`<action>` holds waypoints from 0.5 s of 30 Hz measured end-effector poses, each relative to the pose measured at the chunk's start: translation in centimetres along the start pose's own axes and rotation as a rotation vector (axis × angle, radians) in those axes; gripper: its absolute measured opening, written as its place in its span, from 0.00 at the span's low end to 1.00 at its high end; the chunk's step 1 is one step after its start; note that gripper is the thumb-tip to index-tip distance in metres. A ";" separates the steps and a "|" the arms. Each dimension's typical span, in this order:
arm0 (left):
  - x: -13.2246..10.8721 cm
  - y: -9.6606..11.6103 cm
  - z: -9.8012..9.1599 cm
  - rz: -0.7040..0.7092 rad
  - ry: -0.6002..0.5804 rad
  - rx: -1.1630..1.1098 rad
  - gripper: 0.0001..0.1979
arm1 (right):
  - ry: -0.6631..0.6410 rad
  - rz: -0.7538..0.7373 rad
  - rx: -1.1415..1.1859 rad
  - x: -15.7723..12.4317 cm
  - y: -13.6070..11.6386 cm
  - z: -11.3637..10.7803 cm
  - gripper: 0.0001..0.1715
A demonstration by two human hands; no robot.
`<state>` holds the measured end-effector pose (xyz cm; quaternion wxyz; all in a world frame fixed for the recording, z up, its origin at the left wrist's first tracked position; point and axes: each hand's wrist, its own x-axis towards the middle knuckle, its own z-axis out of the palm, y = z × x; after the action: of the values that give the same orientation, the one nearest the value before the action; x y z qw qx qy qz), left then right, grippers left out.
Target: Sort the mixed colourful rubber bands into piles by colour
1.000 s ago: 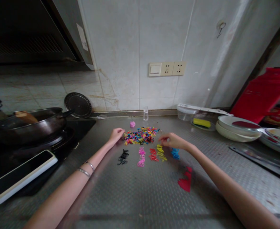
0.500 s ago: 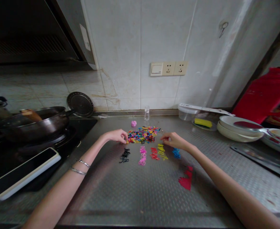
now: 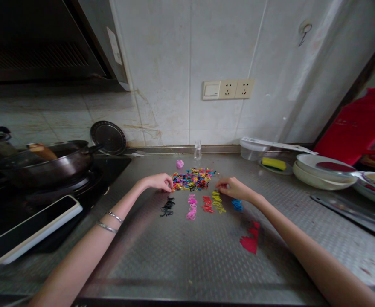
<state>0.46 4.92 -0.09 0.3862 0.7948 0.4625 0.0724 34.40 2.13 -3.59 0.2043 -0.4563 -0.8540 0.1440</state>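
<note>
In the head camera's view, with the mixed pile of small coloured bands (image 3: 192,181) as the dial's centre and twelve at the wall, two bare hands are flanking the heap on a dimpled metal counter (image 3: 174,264). The left hand (image 3: 158,181) is touching the pile's edge at nine o'clock, its thumb and fingers drawing together; whether a band is sitting between them, one cannot tell. The right hand (image 3: 234,188) is hovering or resting just off the three o'clock edge, fingers curling toward the thumb, any pinched band too small to make out. Sorted groups are fanning out below: black bands (image 3: 167,207) at seven, pink bands (image 3: 191,207) at six, red bands (image 3: 207,204) at five, yellow bands (image 3: 218,202) between four and five, and blue bands (image 3: 237,204) at four, near the right wrist. A red scrap (image 3: 250,243) is lying farther out between four and five. A pink lump (image 3: 180,163) is sitting at eleven, and a clear glass vessel (image 3: 198,151) is standing at twelve, near the wall. Open metal is stretching from the sorted groups toward the counter's near edge at six, while a black cooktop (image 3: 115,170) is bounding the space at nine and white bowls (image 3: 315,179) are bounding it at three.
</note>
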 end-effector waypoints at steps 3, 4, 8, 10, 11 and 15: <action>-0.2 0.4 0.1 -0.021 -0.004 -0.043 0.09 | -0.003 -0.007 0.002 0.0 0.0 0.0 0.15; -0.2 0.4 0.2 -0.015 0.000 -0.049 0.08 | -0.005 -0.007 0.001 0.0 -0.1 0.0 0.15; -0.1 0.3 0.2 0.015 0.013 -0.022 0.04 | -0.004 -0.010 -0.009 0.0 -0.2 -0.1 0.15; 0.0 0.1 0.1 0.027 0.007 -0.002 0.04 | 0.003 -0.010 -0.017 -0.1 -0.3 -0.1 0.15; 0.0 0.1 0.0 0.034 0.008 -0.001 0.04 | 0.008 -0.008 -0.021 -0.1 -0.3 -0.1 0.15; -0.2 -0.1 -0.6 0.028 0.056 -0.027 0.04 | 0.032 0.003 -0.023 -0.1 -0.3 -0.1 0.15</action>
<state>0.03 5.16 0.35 0.3826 0.7936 0.4608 0.1066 34.28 1.93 -3.39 0.2122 -0.4620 -0.8517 0.1271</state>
